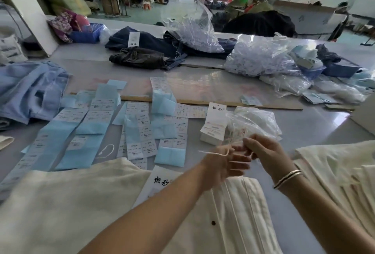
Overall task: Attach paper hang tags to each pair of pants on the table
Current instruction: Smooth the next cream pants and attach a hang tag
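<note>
White string being pinched between left hand and right hand, running crosswise, hovering just above cream pants; tag lying left, nearer left hand.

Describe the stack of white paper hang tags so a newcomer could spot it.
Start at the long wooden ruler crossing the grey table. Just below it, left of the crumpled clear plastic bag, stands the white hang-tag stack. Unlike the flat blue-and-white label sheets, it is thick, with black brush characters on top.
</note>
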`<state>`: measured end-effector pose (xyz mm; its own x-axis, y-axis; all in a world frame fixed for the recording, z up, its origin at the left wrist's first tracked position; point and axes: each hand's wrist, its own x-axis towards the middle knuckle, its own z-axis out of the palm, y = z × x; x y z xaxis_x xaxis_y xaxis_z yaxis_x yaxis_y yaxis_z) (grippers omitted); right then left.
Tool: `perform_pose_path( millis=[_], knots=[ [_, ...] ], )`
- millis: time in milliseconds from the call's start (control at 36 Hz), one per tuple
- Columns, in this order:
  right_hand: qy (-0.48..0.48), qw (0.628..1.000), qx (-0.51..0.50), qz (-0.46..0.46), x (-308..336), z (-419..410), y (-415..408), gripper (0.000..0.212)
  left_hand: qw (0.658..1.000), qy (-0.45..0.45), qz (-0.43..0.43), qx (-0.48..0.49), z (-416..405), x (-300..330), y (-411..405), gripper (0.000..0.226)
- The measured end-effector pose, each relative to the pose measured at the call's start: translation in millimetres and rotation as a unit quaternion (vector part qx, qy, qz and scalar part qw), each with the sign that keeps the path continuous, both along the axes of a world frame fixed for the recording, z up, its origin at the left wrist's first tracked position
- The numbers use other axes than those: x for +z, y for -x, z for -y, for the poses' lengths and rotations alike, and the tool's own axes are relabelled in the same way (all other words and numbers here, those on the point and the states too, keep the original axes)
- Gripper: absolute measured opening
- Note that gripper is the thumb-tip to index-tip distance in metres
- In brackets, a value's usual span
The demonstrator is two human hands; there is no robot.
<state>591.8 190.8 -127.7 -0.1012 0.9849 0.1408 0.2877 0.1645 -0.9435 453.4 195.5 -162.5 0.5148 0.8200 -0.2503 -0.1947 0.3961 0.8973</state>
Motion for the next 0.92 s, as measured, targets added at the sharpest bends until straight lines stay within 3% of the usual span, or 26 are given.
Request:
perform_pose_path(
  millis=[28, 83, 167, 250, 278, 361, 444, 528, 667, 806, 917],
  knots=[
    [0.001, 0.999, 0.016, 0.04, -1.4, 5.4, 5.7, 0.029, 0.995, 0.064, 0.078, -0.007, 10.4, -1.7, 13.4, 0.04],
    [-0.019, 0.99, 0.043, 0.133, -4.3, 15.2, 14.3, 0.025, 0.978, 0.14, 0.154, 0.006, 30.0, -4.9, 40.8, 0.054],
    [-0.073, 0.946, 0.051, 0.312, -9.8, 27.4, 24.5, 0.022, 0.967, 0.199, 0.155, 0.039, 54.6, -10.9, 75.0, 0.062],
    [-0.029, 0.902, 0.08, 0.423, -16.4, 40.3, 40.9, 0.009, 0.967, 0.204, 0.117, 0.099, 77.8, -17.1, 95.3, 0.046],
    [-0.014, 0.891, 0.084, 0.446, -19.9, 45.2, 47.5, 0.018, 0.965, 0.208, 0.103, 0.12, 85.2, -20.0, 99.2, 0.043],
    [-0.052, 0.922, 0.058, 0.38, -24.7, 62.9, 70.9, 0.036, 0.951, 0.246, 0.067, 0.176, 104.5, -25.3, 100.5, 0.039],
    [-0.119, 0.94, 0.106, 0.302, -25.3, 85.1, 101.2, 0.027, 0.94, 0.242, 0.055, 0.235, 116.2, -29.1, 95.6, 0.037],
    [-0.126, 0.954, 0.127, 0.242, -33.5, 99.6, 121.6, 0.023, 0.935, 0.221, 0.049, 0.274, 123.9, -27.5, 92.5, 0.04],
    [-0.061, 0.993, -0.004, 0.105, -43.6, 111.5, 130.4, 0.032, 0.936, 0.189, 0.02, 0.298, 130.7, -23.2, 95.5, 0.038],
    [-0.063, 0.994, -0.023, 0.091, -50.5, 126.6, 138.0, 0.032, 0.947, 0.122, -0.067, 0.29, 131.4, -22.6, 94.8, 0.034],
    [-0.093, 0.992, -0.016, 0.082, -48.8, 131.6, 139.3, 0.021, 0.947, 0.075, -0.137, 0.28, 130.6, -23.9, 96.0, 0.04]
  ],
)
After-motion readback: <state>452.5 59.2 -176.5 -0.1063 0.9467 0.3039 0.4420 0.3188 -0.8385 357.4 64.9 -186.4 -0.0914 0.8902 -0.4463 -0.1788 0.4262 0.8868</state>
